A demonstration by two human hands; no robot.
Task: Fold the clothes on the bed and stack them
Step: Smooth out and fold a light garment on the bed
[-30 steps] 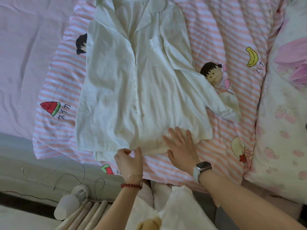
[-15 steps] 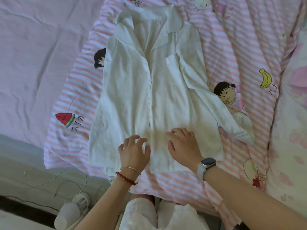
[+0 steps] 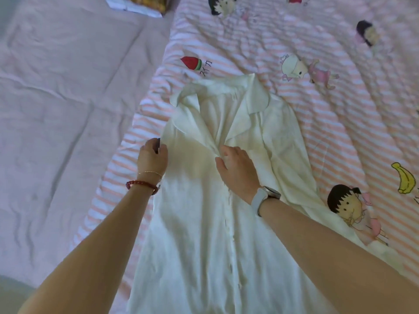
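Item: thin white collared button-front shirt (image 3: 204, 200), frame centre, flat on pink-striped cartoon quilt (image 3: 340, 109). My left hand (image 3: 152, 157) grips its left edge; right hand (image 3: 238, 168) pinches the placket. Risk: uneven pull bunches fabric.

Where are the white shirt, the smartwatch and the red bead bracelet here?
white shirt (image 3: 199, 234): head view, on the front panel left of the button placket.
smartwatch (image 3: 266, 197): head view, on its pale strap at the wrist.
red bead bracelet (image 3: 141, 186): head view, on the beads across the wrist.
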